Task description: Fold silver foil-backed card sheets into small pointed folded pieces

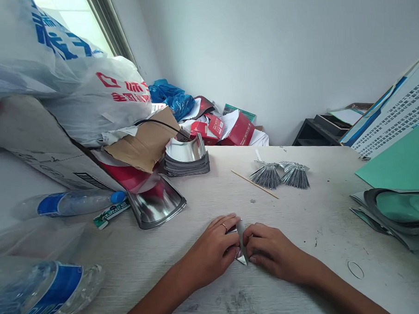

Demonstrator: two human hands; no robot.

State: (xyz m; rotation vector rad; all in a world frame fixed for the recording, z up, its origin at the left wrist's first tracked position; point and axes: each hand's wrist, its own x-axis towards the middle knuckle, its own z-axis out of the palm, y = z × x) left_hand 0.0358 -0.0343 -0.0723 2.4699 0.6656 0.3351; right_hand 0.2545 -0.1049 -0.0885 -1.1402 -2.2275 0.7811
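Note:
A small folded piece of silver foil-like sheet (242,236) stands on the pale tabletop between my two hands. My left hand (215,244), with a ring on one finger, presses its closed fingers against the left side of the sheet. From the right, the curled fingers of my right hand (272,249) grip the opposite side. My fingertips cover part of the piece. Beyond my hands lie two fanned bundles of thin silver strips (266,176) and a thin wooden stick (255,184).
Left are a curved silver sheet (159,205), a stack of similar sheets (187,166), a cardboard box (52,145) under plastic bags (113,96), and water bottles (79,202). On the right are grey-green sheets (402,208) and a thin ring-shaped band (355,270).

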